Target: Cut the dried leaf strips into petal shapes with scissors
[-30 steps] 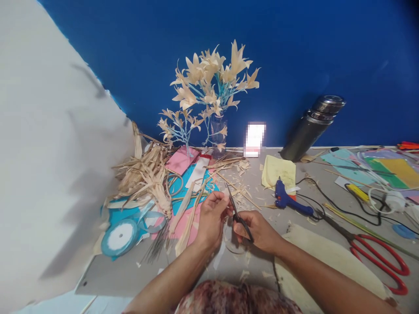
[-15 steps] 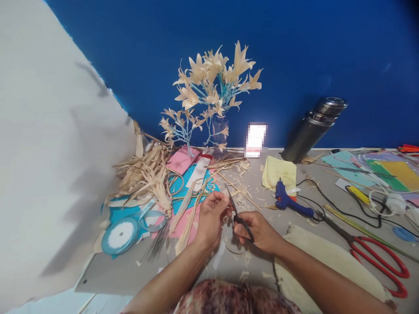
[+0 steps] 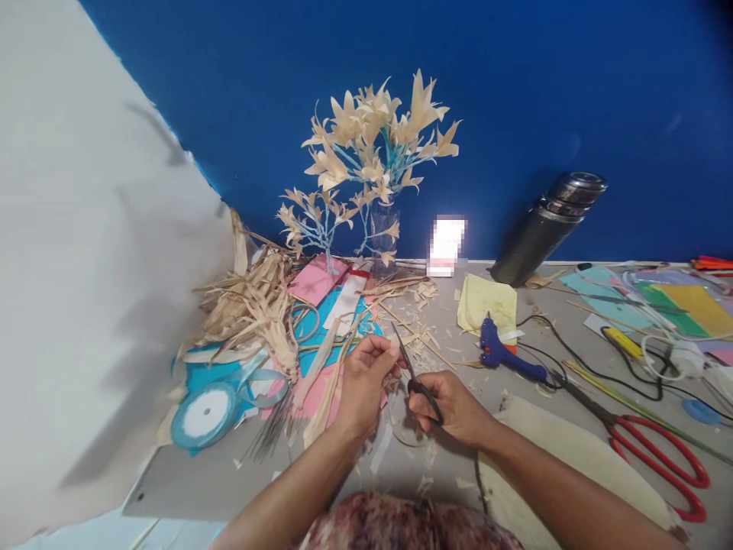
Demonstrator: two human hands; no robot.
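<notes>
Visibly, the hands (image 3: 365, 380) (image 3: 455, 406) grasp slim, black-handled scissors (image 3: 413, 380) (right) and a tiny, pale scrap (image 3: 395, 346) (left).

No lettering or number can be read; the bright panel (image 3: 447, 241) is blurred into blocks.

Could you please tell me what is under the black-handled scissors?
Around the scissors, pale trimmings show on the grey tabletop; whatever lies directly beneath the right hand is covered.
</notes>
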